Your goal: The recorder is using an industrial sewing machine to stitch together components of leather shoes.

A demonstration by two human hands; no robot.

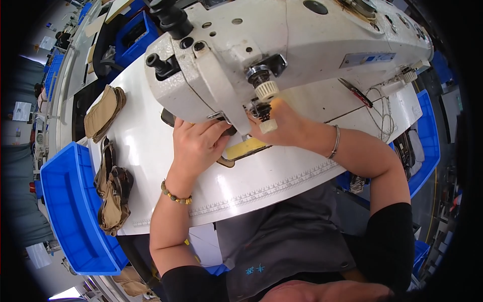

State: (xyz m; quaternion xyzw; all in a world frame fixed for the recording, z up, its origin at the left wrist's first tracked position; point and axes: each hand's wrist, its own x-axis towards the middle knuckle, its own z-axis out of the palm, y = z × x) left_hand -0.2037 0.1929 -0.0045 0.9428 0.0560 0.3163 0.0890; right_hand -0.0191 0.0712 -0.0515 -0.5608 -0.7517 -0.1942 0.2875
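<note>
A white sewing machine [221, 65] stands over the white table, its head above both my hands. Under the head lies a small flat workpiece with a yellow panel [245, 148], a dark edge and a bit of tan beneath. My left hand [197, 143] is closed at the left of this piece, fingers bent and thumb toward the yellow panel. Across from it, my right hand [282, 126] rests beside the needle area, its fingers mostly hidden behind the tension knobs [266, 90]. The machine also hides much of the workpiece.
Stacked tan fabric pieces [104, 111] and a crumpled brown bundle [113, 189] lie on the left of the table. A blue bin [75, 206] stands beside them. Red-handled snips [358, 94] and loose thread lie at the right, near another blue bin [427, 146]. A ruler strip [261, 193] runs along the front edge.
</note>
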